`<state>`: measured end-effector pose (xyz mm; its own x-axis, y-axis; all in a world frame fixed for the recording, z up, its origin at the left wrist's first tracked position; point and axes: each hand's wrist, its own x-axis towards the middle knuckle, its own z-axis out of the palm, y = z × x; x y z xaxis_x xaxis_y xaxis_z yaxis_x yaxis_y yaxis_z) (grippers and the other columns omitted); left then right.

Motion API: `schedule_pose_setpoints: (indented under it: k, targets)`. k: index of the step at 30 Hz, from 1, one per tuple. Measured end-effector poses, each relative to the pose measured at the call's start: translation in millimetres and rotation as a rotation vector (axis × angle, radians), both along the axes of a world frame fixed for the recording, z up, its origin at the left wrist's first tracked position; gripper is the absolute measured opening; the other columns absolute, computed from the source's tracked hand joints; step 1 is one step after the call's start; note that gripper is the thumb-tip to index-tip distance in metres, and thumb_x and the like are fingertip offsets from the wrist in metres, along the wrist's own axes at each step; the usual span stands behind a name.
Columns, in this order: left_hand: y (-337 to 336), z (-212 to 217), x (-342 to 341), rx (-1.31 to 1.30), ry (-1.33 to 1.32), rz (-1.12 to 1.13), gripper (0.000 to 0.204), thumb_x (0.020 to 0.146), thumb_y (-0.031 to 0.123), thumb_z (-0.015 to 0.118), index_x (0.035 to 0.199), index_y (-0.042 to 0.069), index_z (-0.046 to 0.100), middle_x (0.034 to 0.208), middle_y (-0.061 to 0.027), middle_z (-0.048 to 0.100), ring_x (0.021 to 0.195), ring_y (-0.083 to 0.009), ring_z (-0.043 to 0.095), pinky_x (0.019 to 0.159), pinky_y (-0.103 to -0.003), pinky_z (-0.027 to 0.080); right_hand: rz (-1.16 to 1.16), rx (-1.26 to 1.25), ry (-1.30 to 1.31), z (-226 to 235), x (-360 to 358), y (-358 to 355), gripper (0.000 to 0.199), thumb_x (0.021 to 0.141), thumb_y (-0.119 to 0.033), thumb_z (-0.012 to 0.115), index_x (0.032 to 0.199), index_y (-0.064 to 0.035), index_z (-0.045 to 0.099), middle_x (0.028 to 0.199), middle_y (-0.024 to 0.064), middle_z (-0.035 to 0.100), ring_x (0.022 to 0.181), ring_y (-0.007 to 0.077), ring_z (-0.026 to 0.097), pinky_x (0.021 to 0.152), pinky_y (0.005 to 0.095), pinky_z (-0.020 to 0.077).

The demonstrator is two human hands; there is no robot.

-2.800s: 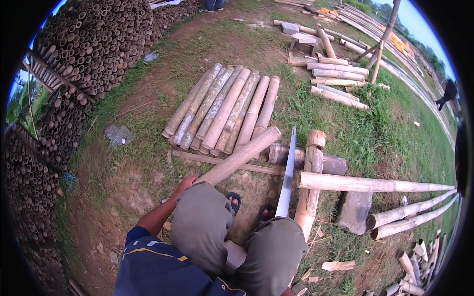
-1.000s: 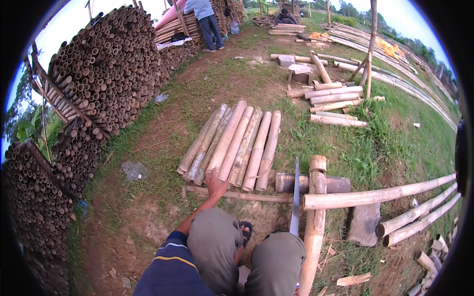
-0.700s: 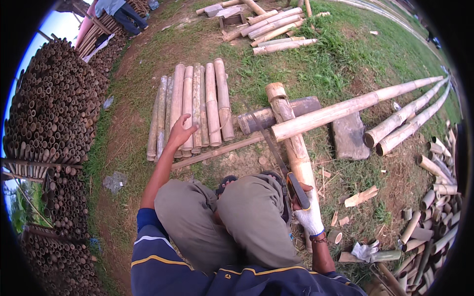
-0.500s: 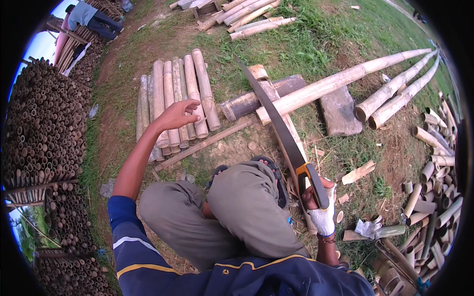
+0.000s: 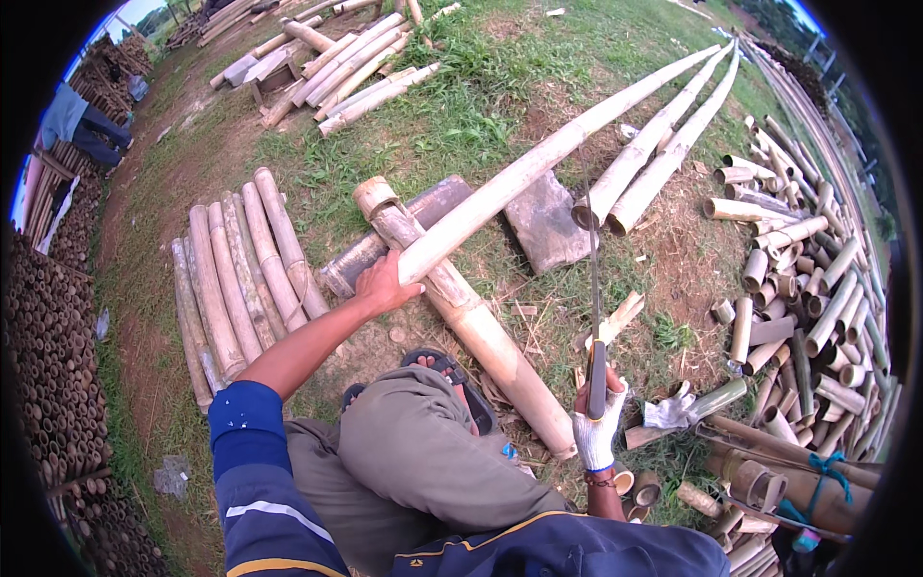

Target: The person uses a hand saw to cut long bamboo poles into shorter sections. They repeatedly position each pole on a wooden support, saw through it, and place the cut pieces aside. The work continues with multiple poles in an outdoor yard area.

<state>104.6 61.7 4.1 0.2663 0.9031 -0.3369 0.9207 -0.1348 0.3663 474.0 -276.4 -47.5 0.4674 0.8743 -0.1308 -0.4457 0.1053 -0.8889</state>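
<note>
My bare left hand [image 5: 384, 285] is closed around the near end of a long pale bamboo pole [image 5: 543, 163]. That pole rests across a thick bamboo log [image 5: 505, 356] lying on the ground, its far end running away to the upper right. In my right hand [image 5: 598, 423], which wears a white knit glove, is a handsaw [image 5: 596, 380] gripped by its dark and orange handle. Its blade points away from me, seen nearly edge-on, apart from the pole. A darker bamboo piece [image 5: 437, 204] lies crosswise under the log.
Cut bamboo lengths [image 5: 231, 279] lie side by side at left. A flat stone [image 5: 548, 226] and two more long poles [image 5: 673, 159] are beyond. Offcuts [image 5: 836, 317] heap up at right, near a white glove [image 5: 670, 408]. A person [image 5: 87, 125] bends over at far left.
My left hand has moved from the air above the cut lengths onto the pole's end. The saw has swung from a leftward slant to pointing straight ahead. The view has turned rightward.
</note>
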Motion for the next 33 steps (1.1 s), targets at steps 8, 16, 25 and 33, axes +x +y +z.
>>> schedule_pose_setpoints:
  k: [8,16,25,33]
  targets:
    - [20,-17,-21,0.009,0.015,-0.016,0.098,0.072,0.057,0.095,0.143,0.001,0.06,0.129,-0.0276,0.076,0.12,-0.0439,0.074,0.103,-0.051,0.058,0.129,-0.297,-0.844,-19,-41,27,0.052,0.098,-0.011,0.076,0.144,-0.004,0.055,0.108,0.0097,0.059,0.099,0.0251,0.062,0.085,0.0352,0.0523]
    - [1,-6,-58,-0.08,-0.023,-0.051,0.102,0.068,0.064,0.095,0.141,0.001,0.062,0.132,-0.0272,0.074,0.124,-0.0422,0.072,0.106,-0.048,0.056,0.248,-0.125,-1.14,-26,-44,42,0.079,0.085,-0.016,0.083,0.157,-0.0074,0.054,0.118,0.0238,0.065,0.104,0.0444,0.066,0.092,0.0487,0.0535]
    - [-66,-5,-189,-0.232,-0.072,-0.042,0.107,0.062,0.059,0.101,0.142,0.001,0.061,0.133,-0.0233,0.073,0.126,-0.037,0.07,0.108,-0.043,0.054,0.234,-0.141,-1.459,-64,-51,39,0.103,0.072,-0.014,0.086,0.164,-0.0043,0.044,0.102,0.022,0.062,0.097,0.0446,0.061,0.087,0.0537,0.0484]
    - [-102,-17,-263,-0.286,-0.075,0.065,0.115,0.057,0.045,0.108,0.148,-0.003,0.055,0.134,-0.024,0.071,0.126,-0.0335,0.069,0.109,-0.042,0.054,0.224,-0.084,-1.515,-60,-48,40,0.105,0.072,-0.012,0.085,0.167,-0.005,0.04,0.1,0.0208,0.06,0.093,0.0434,0.059,0.081,0.0532,0.0457]
